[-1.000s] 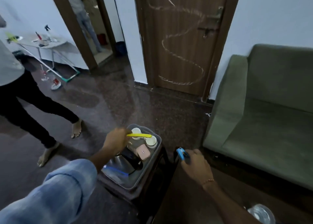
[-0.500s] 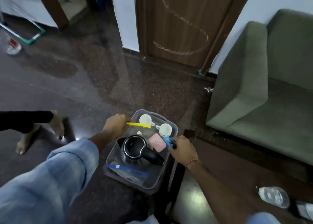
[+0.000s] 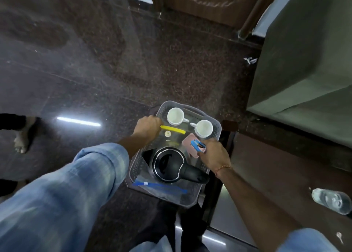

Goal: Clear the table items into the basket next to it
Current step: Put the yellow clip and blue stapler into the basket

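Head camera, steep downward look, basket [image 3: 216, 135] near.

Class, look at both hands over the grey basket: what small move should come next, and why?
Probably let go. The left hand grips a yellow stick and the right hand a small blue object, both already over the grey perforated plastic basket near two white cups.

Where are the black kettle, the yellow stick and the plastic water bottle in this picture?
black kettle [image 3: 168, 164]: head view, on its round lid.
yellow stick [image 3: 174, 129]: head view, mid-length, beyond the left hand [image 3: 147, 127] gripping it.
plastic water bottle [image 3: 331, 200]: head view, on its clear side, lying on the table.
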Motion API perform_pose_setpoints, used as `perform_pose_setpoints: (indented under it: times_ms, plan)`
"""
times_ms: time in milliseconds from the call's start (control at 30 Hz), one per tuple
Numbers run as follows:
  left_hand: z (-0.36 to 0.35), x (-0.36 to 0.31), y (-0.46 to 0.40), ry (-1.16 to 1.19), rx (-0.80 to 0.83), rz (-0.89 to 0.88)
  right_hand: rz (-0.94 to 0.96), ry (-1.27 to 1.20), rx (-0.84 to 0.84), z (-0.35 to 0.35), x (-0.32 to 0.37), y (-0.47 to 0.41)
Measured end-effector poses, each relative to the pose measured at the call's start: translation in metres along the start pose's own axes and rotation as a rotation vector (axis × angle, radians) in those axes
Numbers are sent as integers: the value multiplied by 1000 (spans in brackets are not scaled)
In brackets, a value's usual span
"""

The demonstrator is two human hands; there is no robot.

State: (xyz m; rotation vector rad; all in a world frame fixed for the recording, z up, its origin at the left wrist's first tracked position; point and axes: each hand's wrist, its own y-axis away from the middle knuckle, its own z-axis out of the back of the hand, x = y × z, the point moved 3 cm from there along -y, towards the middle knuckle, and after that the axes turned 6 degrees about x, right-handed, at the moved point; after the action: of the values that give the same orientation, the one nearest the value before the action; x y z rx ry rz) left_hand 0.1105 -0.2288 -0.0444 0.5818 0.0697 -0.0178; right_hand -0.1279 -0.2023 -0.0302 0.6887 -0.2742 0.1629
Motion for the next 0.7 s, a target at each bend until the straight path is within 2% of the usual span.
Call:
perform_pose_setpoints:
  times_ms: [433, 700]
  plan:
    - [-19, -5, -28, -221, -47, -51, -64, 12, -32, -38, 0, -23]
    - [-10, -11, -13, -273, -72, -63, -79, -58, -61, -21, -11, -1]
